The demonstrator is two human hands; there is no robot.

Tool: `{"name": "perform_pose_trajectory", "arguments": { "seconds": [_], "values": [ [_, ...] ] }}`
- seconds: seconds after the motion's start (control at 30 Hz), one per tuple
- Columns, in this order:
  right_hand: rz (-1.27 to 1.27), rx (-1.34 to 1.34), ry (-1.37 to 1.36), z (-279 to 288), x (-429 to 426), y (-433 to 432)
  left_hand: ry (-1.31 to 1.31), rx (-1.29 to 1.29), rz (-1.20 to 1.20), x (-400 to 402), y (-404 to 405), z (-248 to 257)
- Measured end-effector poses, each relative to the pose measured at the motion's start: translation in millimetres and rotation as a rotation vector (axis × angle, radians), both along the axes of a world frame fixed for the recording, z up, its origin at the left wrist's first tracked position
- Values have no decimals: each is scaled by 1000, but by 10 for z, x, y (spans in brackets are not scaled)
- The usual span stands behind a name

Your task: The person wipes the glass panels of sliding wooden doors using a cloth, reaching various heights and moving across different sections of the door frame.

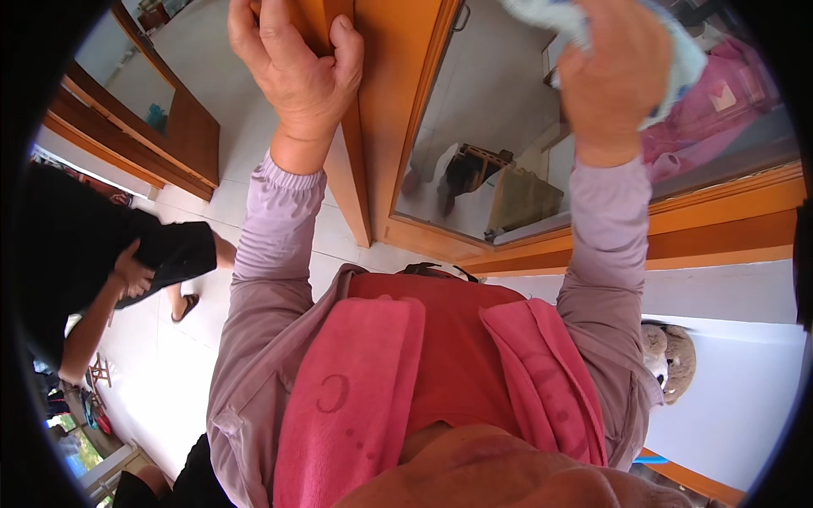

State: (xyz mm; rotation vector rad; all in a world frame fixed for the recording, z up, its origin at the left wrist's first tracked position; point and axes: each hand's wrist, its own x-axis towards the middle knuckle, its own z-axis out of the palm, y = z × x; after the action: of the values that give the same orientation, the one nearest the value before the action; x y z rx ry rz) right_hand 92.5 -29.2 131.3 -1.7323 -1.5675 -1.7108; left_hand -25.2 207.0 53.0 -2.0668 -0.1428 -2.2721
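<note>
My left hand (298, 70) is wrapped around the upright edge of an orange-brown wooden door (387, 140), thumb on one side and fingers on the other. My right hand (613, 82) holds a pale blue and white cloth (685, 66) at the door's large glass pane (502, 82). The hand is slightly blurred, and whether the cloth presses on the glass cannot be told. A pink fabric item (724, 101) shows in the pane behind the cloth. Dark and greenish shapes also appear low in the glass, seen through it or reflected.
At the left, a person (159, 254) in black clothes stands on the pale tiled floor (190, 355). Another wooden door (184, 140) stands open beyond. A plush toy (676, 365) rests at the right, beside a white surface (743, 381). A pink towel (349, 381) hangs over my chest.
</note>
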Motion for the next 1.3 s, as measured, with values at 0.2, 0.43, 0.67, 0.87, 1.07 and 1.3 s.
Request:
{"name": "perform_pose_trajectory", "arguments": {
  "seconds": [0.2, 0.43, 0.67, 0.87, 1.07, 1.3],
  "values": [
    [143, -311, 166, -1194, -59, -82, 2, 1, -58, 66, -19, -12],
    [85, -39, -150, 3, 267, -119, 0, -13, 61, -43, -22, -6],
    [269, -136, 116, -539, 76, 140, -61, -47, -100, 72, 24, -38],
    [282, -385, 4, -269, 100, 102, -62, -58, -82, 73, 33, -35],
    [108, 100, -196, 1167, 54, 106, -42, -59, -91, 120, -52, -9],
    [248, -334, -45, -146, 1, 261, -43, -58, -57, 59, 2, -17]
  ]
}}
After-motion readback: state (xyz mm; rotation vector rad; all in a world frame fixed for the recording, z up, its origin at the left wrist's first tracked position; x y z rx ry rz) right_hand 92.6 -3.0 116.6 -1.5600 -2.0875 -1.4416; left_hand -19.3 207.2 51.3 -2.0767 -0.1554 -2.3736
